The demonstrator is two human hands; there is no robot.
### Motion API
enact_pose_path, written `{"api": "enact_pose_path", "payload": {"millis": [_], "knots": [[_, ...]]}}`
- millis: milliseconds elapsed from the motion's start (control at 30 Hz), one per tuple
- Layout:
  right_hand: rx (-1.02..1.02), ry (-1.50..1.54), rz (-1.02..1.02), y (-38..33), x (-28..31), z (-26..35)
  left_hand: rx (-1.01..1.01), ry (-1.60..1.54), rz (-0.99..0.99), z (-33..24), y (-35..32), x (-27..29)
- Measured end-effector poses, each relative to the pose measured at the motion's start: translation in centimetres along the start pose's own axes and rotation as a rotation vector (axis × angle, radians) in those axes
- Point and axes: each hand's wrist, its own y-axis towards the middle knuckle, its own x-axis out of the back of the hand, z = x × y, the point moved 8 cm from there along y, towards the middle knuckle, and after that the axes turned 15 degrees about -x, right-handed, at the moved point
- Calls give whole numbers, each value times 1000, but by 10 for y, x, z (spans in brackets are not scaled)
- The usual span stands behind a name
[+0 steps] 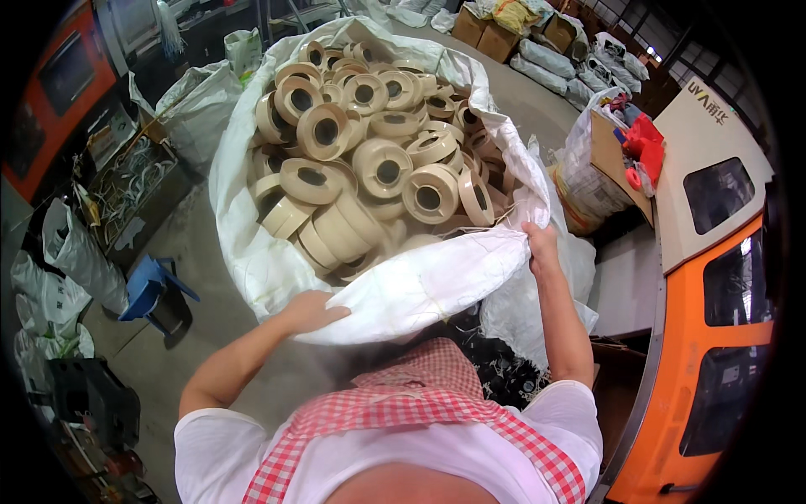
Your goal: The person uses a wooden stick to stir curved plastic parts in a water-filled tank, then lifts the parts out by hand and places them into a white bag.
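1. Evidently, the left grip is closed on the near edge of a white sack, its fingers partly hidden by the cloth
2. Right grip: closed on the gathered rim of the same sack, so that a broad flap spans the gap between the two grips
3. Beige ring-shaped pieces: heaped inside the sack, beyond both grips, tilted every way, many showing a dark round centre
4. Checked apron, red and white: nearer the body than either grip; small dark pieces, too small to identify, lie below and left of the right grip
5. Blue stool: on the floor, left of the left grip
6. Orange machine with dark windows: right of the right grip
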Motion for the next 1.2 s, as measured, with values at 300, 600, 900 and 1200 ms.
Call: {"api": "enact_pose_path", "payload": {"millis": [300,600,900,1200], "knots": [[-300,-836,221,14,-8,7,164,-765,-596,54,41,83],[475,-940,-30,191,-46,49,333,-606,-795,178,174,170],[242,-963,-332,358,129,26,464,-484,-890,141,345,62],[285,-482,-22,285,-5,144,-47,-513,-332,59,460,-42]]}}
